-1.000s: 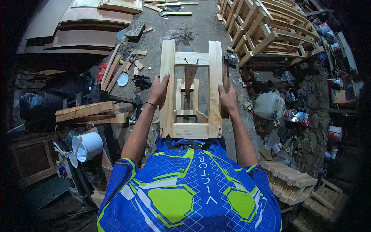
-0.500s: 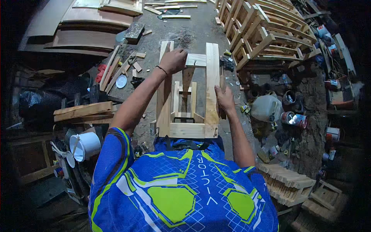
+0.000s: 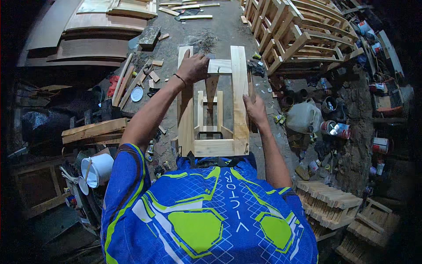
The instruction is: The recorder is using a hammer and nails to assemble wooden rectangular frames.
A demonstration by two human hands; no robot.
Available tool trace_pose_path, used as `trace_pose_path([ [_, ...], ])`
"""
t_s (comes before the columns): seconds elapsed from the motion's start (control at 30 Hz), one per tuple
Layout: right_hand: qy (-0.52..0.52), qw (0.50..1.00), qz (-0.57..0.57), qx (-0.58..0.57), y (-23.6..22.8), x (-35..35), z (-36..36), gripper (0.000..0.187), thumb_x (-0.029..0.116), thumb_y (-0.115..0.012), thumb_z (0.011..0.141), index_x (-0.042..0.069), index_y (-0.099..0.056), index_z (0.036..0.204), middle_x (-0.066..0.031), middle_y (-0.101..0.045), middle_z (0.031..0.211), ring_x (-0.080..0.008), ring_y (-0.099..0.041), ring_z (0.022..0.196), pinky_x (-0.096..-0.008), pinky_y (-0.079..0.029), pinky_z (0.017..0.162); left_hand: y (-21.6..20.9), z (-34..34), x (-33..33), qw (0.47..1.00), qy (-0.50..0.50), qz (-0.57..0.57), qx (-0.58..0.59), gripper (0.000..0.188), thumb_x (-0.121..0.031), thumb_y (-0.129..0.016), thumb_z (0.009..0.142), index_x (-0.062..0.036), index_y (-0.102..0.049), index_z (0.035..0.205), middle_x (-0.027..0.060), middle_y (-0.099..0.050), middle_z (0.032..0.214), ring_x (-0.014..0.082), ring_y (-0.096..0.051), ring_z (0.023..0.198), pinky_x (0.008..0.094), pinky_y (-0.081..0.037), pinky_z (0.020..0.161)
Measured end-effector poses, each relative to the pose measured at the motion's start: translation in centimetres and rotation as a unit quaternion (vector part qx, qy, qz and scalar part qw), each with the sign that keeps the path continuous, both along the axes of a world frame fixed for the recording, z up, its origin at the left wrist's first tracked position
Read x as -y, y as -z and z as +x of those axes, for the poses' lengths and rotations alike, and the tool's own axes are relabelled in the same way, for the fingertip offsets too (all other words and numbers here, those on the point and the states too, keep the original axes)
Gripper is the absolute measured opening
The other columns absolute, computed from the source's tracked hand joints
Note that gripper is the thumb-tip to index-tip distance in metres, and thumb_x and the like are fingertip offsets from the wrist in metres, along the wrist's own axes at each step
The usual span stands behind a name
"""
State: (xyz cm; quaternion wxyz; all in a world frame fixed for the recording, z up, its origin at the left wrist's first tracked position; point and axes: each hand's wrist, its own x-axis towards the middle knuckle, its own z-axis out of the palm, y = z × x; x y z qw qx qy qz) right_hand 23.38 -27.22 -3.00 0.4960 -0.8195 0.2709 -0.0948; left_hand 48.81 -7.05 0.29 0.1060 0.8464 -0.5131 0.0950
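Note:
A pale wooden frame, with two long side rails joined by crosspieces, lies lengthwise in front of my body. Near the far end, my left hand is closed over the left rail and the end of the far crosspiece. My right hand grips the outer side of the right rail about midway, its thumb on top and its other fingers mostly hidden. The near crosspiece is close to my waist. Through the frame's opening, narrower wooden pieces show lower down.
Assembled wooden frames are stacked at the far right, and sheets of board at the far left. A white bucket stands left of me. To the right are a translucent jerrycan, paint cans and stacked wood pieces.
The frame's far end has shifted slightly left, with both hands keeping their hold. The surroundings have also shifted a little in the view.

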Motion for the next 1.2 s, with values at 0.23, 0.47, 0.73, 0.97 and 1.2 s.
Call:
trace_pose_path([
  [0.23,0.006,1.0,-0.01,-0.021,0.1,-0.4,0.2,0.048,0.04,-0.063,0.093,-0.006,-0.063,0.107,-0.0239,-0.069,0.093,-0.0355,-0.069,0.09,-0.0425,-0.052,0.079,0.1,0.8,0.1,0.994,-0.021,0.109,0.003,0.078,-0.058,-0.077,0.069,-0.013,-0.053,0.128,0.0114,-0.062,0.122,0.0265,-0.062,0.113,0.0576,-0.033,0.105],
  [0.47,-0.016,0.998,0.051,0.017,0.0,-0.9,0.2,0.038,0.032,-0.062,0.095,-0.005,-0.064,0.102,-0.0107,-0.067,0.085,-0.017,-0.062,0.08,-0.0362,-0.05,0.073,1.0,1.1,-1.0,0.999,0.012,0.051,-0.007,0.068,-0.047,-0.078,0.071,-0.0087,-0.053,0.121,0.0102,-0.06,0.115,0.0281,-0.058,0.115,0.0649,-0.033,0.103],
  [0.73,0.02,0.999,0.035,0.0,-0.4,-1.4,0.0,0.048,0.041,-0.064,0.091,-0.004,-0.063,0.106,-0.0261,-0.069,0.094,-0.0389,-0.069,0.09,-0.0449,-0.052,0.079,3.0,-3.1,-8.0,0.904,-0.218,-0.259,-0.259,0.1,-0.042,-0.082,0.075,0.0055,-0.028,0.144,0.0222,-0.045,0.139,0.035,-0.044,0.128,0.0442,-0.037,0.108],
  [0.97,0.018,0.999,-0.039,-0.016,-1.6,-2.2,-0.3,0.047,0.041,-0.064,0.091,-0.005,-0.062,0.103,-0.0297,-0.066,0.092,-0.0436,-0.067,0.088,-0.047,-0.051,0.076,4.8,-6.6,-8.6,0.624,-0.2,-0.372,-0.657,0.031,-0.027,-0.071,0.091,0.0006,-0.064,0.101,0.0025,-0.064,0.086,0.0112,-0.061,0.074,0.0284,-0.051,0.066],
  [1.2,0.054,0.983,-0.174,-0.015,-8.3,-3.4,-1.0,0.037,0.034,-0.057,0.096,-0.001,-0.06,0.108,-0.0267,-0.065,0.089,-0.0434,-0.065,0.079,-0.0501,-0.05,0.071,4.8,-6.3,-9.5,0.653,-0.239,-0.316,-0.646,0.039,-0.034,-0.074,0.089,0.0021,-0.068,0.102,0.0021,-0.068,0.09,0.0095,-0.059,0.077,0.0278,-0.049,0.068],
])
